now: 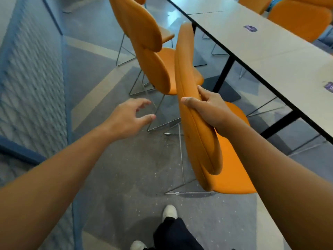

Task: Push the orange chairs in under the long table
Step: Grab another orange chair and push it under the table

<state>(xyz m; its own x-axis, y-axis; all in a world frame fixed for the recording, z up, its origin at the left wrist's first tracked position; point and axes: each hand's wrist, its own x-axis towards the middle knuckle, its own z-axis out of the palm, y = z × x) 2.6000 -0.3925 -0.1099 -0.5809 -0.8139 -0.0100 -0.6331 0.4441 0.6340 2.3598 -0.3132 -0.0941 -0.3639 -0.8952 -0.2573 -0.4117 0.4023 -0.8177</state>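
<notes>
The nearest orange chair [198,141] stands just off the long table's [270,42] near edge. Its seat faces the table but is not yet under the top, and its backrest rim runs loosely along that edge. Your right hand [207,107] grips that rim, thumb on the side away from the table and fingers wrapped over toward it, so the seat lies ahead of the grip and the push should go tableward. Your left hand [128,116] hovers open and empty, farther from the table, with two more orange chairs [153,69] along the same edge.
</notes>
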